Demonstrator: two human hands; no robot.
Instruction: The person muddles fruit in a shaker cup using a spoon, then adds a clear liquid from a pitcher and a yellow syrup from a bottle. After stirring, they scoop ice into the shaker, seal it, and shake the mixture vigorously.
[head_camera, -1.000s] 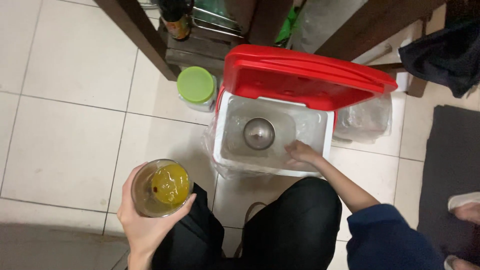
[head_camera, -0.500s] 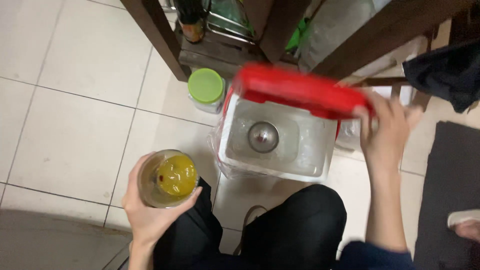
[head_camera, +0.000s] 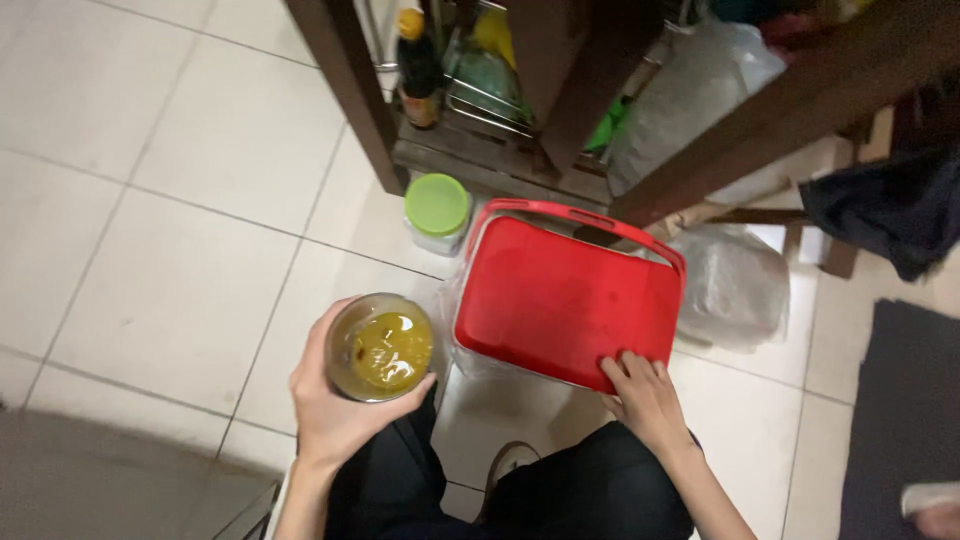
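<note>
- Your left hand (head_camera: 335, 420) is wrapping around an open glass jar (head_camera: 380, 348) of yellowish liquid, holding it over the tiled floor (head_camera: 150, 220); tilting it risks spilling.
- Your right hand (head_camera: 645, 400), fingers flat, gripping nothing, is pressing the red lid (head_camera: 565, 300) of the container just beside the jar; uneven pressing could be leaving it unsealed.

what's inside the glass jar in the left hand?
The open glass jar in the left hand holds yellow-green liquid with darker bits. What those bits are, and the jar's bottom, cannot be made out.
</note>
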